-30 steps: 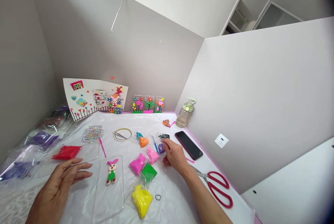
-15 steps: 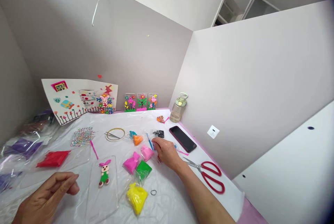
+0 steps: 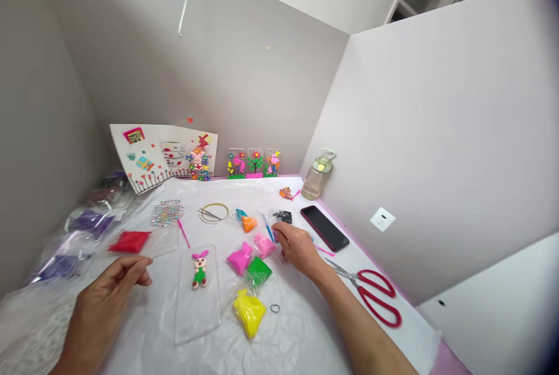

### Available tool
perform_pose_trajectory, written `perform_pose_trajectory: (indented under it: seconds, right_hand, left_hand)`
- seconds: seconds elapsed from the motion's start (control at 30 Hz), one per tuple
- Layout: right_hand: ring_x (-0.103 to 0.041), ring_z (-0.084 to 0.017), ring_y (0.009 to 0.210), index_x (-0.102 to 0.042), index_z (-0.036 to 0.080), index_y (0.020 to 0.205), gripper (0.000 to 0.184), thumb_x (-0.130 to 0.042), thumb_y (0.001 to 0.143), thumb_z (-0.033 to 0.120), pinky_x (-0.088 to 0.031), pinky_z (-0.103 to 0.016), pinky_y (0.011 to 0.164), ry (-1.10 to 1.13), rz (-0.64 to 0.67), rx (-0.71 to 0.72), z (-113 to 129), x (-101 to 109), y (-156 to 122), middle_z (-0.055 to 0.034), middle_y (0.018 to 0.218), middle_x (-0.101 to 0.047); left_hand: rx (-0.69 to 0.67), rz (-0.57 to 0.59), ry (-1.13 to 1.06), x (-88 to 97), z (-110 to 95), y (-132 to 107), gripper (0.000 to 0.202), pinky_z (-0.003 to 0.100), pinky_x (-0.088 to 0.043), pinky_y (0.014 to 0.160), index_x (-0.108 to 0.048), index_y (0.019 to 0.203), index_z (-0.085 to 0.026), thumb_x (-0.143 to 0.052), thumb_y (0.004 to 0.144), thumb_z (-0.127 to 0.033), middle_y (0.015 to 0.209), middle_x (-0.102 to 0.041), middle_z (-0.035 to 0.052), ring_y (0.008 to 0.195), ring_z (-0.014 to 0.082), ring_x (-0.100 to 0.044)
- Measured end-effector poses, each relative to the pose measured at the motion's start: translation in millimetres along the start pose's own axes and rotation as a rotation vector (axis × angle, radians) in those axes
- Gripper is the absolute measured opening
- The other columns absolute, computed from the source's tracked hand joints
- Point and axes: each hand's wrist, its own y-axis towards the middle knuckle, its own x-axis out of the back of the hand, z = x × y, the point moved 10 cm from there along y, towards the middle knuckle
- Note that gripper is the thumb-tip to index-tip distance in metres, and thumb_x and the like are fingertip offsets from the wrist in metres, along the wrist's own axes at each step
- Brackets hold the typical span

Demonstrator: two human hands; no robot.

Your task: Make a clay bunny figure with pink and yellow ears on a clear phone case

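My left hand is held above the table at the left, fingers curled and thumb pressed to them, with nothing showing in it. Right of it lies a clear phone case bearing a clay rabbit with pink ears and green overalls. My right hand reaches down among the clay packs with fingertips together; what they grip is hidden. Beside those fingertips are a thin blue tool, a black clay pack and a light pink clay pack. Magenta, green and yellow packs lie nearer.
Red-handled scissors, a phone and a bottle line the right side. Rhinestones, a golden hoop and a red pack lie left. Decorated clear cases lean against the back wall.
The view has turned left, so the whole scene sits farther right in the picture. My right hand stays at the same spot by the blue tool; my left hand remains closed over the table.
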Motion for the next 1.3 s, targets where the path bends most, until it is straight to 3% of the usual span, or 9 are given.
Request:
perform_pose_trajectory:
  seconds: [0.1, 0.2, 0.33, 0.43, 0.57, 0.7, 0.9, 1.1, 1.3]
  right_hand:
    - [-0.069, -0.019, 0.083, -0.067, 0.021, 0.106, 0.026, -0.041, 0.102, 0.02, -0.045, -0.027, 0.073, 0.002, -0.006, 0.012, 1, -1, 0, -0.0057, 0.093, -0.074]
    - [-0.069, -0.019, 0.081, -0.066, 0.022, 0.105, 0.026, -0.04, 0.102, 0.021, -0.044, -0.026, 0.071, -0.009, 0.002, 0.018, 2, -3, 0, -0.0054, 0.092, -0.075]
    - [-0.069, -0.019, 0.079, -0.066, 0.021, 0.104, 0.026, -0.04, 0.101, 0.022, -0.044, -0.027, 0.07, -0.022, 0.024, 0.024, 3, -5, 0, -0.0055, 0.092, -0.075]
    - [-0.07, -0.02, 0.081, -0.066, 0.021, 0.105, 0.027, -0.039, 0.102, 0.023, -0.045, -0.027, 0.07, -0.029, 0.035, 0.025, 3, -6, 0, -0.0062, 0.095, -0.076]
    - [-0.071, -0.021, 0.082, -0.065, 0.022, 0.106, 0.028, -0.038, 0.102, 0.024, -0.046, -0.028, 0.07, -0.042, 0.044, 0.021, 1, -8, 0, -0.0064, 0.097, -0.076]
    - [-0.072, -0.022, 0.083, -0.065, 0.022, 0.106, 0.029, -0.037, 0.102, 0.025, -0.048, -0.029, 0.071, -0.048, 0.04, 0.031, 0, -10, 0, -0.0063, 0.097, -0.076]
    - [-0.075, -0.025, 0.085, -0.066, 0.021, 0.107, 0.032, -0.035, 0.101, 0.027, -0.053, -0.033, 0.072, -0.022, 0.002, 0.069, -2, -11, 0, -0.0083, 0.098, -0.078]
    - [-0.077, -0.025, 0.088, -0.066, 0.024, 0.107, 0.031, -0.038, 0.1, 0.031, -0.057, -0.034, 0.074, -0.011, -0.016, 0.093, -8, -17, 0, -0.0068, 0.103, -0.078]
    - [-0.077, -0.025, 0.086, -0.067, 0.024, 0.107, 0.032, -0.036, 0.1, 0.031, -0.058, -0.035, 0.074, -0.026, 0.007, 0.085, -10, -21, 0, -0.0069, 0.103, -0.078]
  left_hand:
    - [0.054, 0.073, -0.113, -3.7, -4, -4, 0.052, 0.029, -0.042, 0.06, -0.049, 0.055, -0.024, -0.048, 0.092, -0.06, 0.053, -0.05, -0.004, 0.057, 0.0168, -0.05]
    - [0.08, 0.087, -0.158, -6.9, -1, -7, 0.055, 0.027, -0.035, 0.054, -0.044, 0.054, -0.023, -0.047, 0.093, -0.062, 0.05, -0.04, -0.0059, 0.051, 0.0141, -0.041]
    - [0.089, 0.094, -0.231, -13.0, 6, -6, 0.036, 0.027, -0.044, 0.067, -0.062, 0.08, -0.025, -0.059, 0.087, -0.06, 0.064, -0.056, -0.0052, 0.065, 0.0162, -0.057]
    - [0.102, 0.099, -0.302, -17.8, 9, -3, 0.04, 0.031, -0.05, 0.08, -0.064, 0.099, -0.026, -0.067, 0.08, -0.061, 0.091, -0.067, -0.0011, 0.085, 0.0213, -0.07]
    - [0.113, 0.123, -0.374, -22.7, 9, -2, 0.04, 0.033, -0.053, 0.082, -0.061, 0.097, -0.026, -0.069, 0.078, -0.061, 0.096, -0.067, -0.0008, 0.089, 0.0231, -0.073]
    - [0.103, 0.148, -0.39, -24.0, 3, -3, 0.035, 0.032, -0.053, 0.076, -0.06, 0.09, -0.025, -0.066, 0.082, -0.058, 0.079, -0.069, -0.0024, 0.076, 0.0202, -0.071]
    - [0.065, 0.12, -0.375, -20.7, -6, -4, 0.033, 0.025, -0.046, 0.059, -0.057, 0.069, -0.023, -0.068, 0.083, -0.051, 0.054, -0.057, -0.0066, 0.054, 0.0136, -0.055]
    - [0.065, 0.07, -0.43, -17.4, -4, -2, 0.029, 0.031, -0.055, 0.073, -0.061, 0.08, -0.023, -0.067, 0.08, -0.051, 0.07, -0.068, -0.0027, 0.071, 0.0191, -0.069]
    - [0.115, 0.078, -0.402, -17.8, 7, -4, 0.035, 0.036, -0.054, 0.082, -0.075, 0.089, -0.021, -0.065, 0.083, -0.055, 0.087, -0.077, 0.0047, 0.083, 0.0247, -0.073]
